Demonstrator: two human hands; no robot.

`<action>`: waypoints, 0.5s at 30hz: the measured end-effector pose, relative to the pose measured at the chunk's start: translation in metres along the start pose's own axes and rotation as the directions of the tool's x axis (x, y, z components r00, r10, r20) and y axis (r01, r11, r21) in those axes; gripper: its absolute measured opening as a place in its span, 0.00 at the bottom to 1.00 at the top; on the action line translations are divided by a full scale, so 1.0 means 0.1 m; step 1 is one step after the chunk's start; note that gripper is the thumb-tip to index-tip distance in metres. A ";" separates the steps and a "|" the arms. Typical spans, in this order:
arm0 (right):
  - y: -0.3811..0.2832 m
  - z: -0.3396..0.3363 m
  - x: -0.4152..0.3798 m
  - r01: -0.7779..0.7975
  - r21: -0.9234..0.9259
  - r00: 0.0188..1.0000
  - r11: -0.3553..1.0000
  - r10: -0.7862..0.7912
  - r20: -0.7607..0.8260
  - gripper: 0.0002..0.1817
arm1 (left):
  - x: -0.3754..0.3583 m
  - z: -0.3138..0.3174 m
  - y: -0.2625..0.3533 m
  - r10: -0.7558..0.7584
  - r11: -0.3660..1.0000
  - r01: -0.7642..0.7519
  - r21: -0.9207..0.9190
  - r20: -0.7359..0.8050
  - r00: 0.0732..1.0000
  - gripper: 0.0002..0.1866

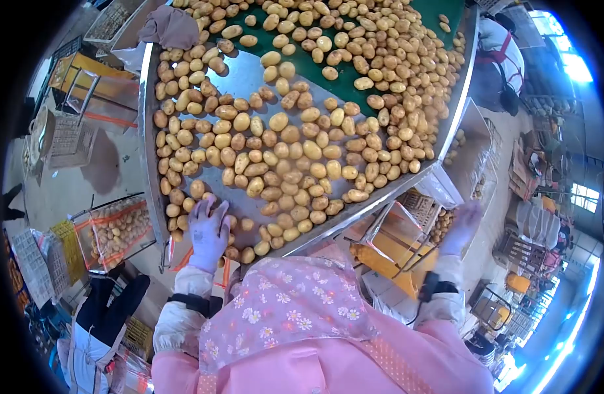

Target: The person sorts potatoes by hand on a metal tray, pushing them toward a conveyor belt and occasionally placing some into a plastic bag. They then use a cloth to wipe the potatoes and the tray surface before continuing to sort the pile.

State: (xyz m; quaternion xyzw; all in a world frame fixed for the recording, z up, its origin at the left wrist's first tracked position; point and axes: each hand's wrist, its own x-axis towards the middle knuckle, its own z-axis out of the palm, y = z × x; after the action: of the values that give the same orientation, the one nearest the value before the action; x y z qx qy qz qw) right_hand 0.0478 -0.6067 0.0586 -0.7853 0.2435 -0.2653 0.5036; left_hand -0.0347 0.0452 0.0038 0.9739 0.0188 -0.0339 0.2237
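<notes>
So there's a big pile of potatoes (pixel 312 150) spread all over a metal counter (pixel 239 79), packed thickest on the far right, with some on a green surface (pixel 308 71) at the far side. Left hand (pixel 208 231) is at the near left corner, fingers spread open right by a few spuds. Right hand (pixel 462 226) is out past the counter's right edge, kinda blurry, so can't tell if those fingers are holding anything. Grayish cloth (pixel 169 27) sits at the far left corner.
</notes>
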 end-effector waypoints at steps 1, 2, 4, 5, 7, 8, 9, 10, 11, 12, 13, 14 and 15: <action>0.00 -0.25 0.12 0.072 -0.322 0.985 0.944 -0.119 -0.127 0.22 | 0.15 -0.01 0.14 0.053 0.998 -0.055 -0.016 -0.087 0.995 0.21; 0.03 -0.49 0.25 0.085 -0.616 0.942 0.783 -0.265 -0.207 0.23 | 0.30 0.08 0.25 0.157 0.985 -0.164 -0.054 -0.115 0.981 0.22; -0.16 -0.22 0.10 -0.053 -0.366 0.980 0.929 -0.022 -0.200 0.24 | 0.71 0.15 0.70 0.312 0.937 -0.326 -0.123 -0.118 0.943 0.25; -0.24 0.03 -0.01 -0.226 -0.102 0.970 0.969 0.215 -0.109 0.26 | 0.89 0.11 1.00 0.368 0.913 -0.376 -0.158 -0.078 0.927 0.26; -0.16 0.97 -0.69 0.004 -0.084 0.987 0.996 0.010 0.162 0.29 | 0.97 0.70 1.20 0.464 0.870 -0.468 -0.154 -0.063 0.883 0.28; 0.13 1.49 -0.86 0.570 -0.420 0.781 0.706 -0.307 0.544 0.34 | 0.92 0.74 1.40 0.452 0.892 -0.451 -0.031 0.048 0.891 0.29; -0.72 2.07 -1.40 0.149 -0.042 0.869 0.988 -0.110 0.483 0.37 | 0.86 0.75 1.42 0.492 0.870 -0.487 -0.071 0.082 0.867 0.30; -0.55 2.40 -1.62 0.608 -0.344 0.737 0.716 -0.347 0.580 0.36 | 0.78 0.75 1.40 0.524 0.851 -0.514 -0.113 0.111 0.844 0.30; -0.75 2.71 -1.96 0.625 -0.487 0.682 0.610 -0.125 0.720 0.34 | 0.65 0.72 1.28 0.505 0.863 -0.497 -0.096 0.118 0.855 0.30; -0.93 2.91 -2.23 0.662 -0.589 0.610 0.462 0.124 0.783 0.33 | 0.48 0.68 1.11 0.493 0.868 -0.470 -0.161 0.163 0.855 0.30; -0.92 2.95 -2.34 0.767 -0.420 0.485 0.485 -0.010 0.874 0.33 | 0.31 0.61 0.94 0.482 0.870 -0.437 -0.228 0.210 0.851 0.31; -0.88 2.95 -2.47 0.842 -0.241 0.346 0.482 -0.141 0.927 0.32 | 0.17 0.45 0.80 0.439 0.896 -0.403 -0.185 0.231 0.869 0.31; -0.77 2.88 -2.54 0.898 -0.016 0.091 0.439 -0.149 0.985 0.33 | 0.01 0.38 0.58 0.431 0.901 -0.398 -0.172 0.249 0.868 0.30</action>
State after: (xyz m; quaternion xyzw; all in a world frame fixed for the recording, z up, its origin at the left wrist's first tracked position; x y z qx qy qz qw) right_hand 0.0593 -0.2225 -0.0150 -0.9280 -0.3374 0.1345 0.0828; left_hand -0.0328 -0.0236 -0.0048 0.9258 -0.2207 -0.1216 0.2819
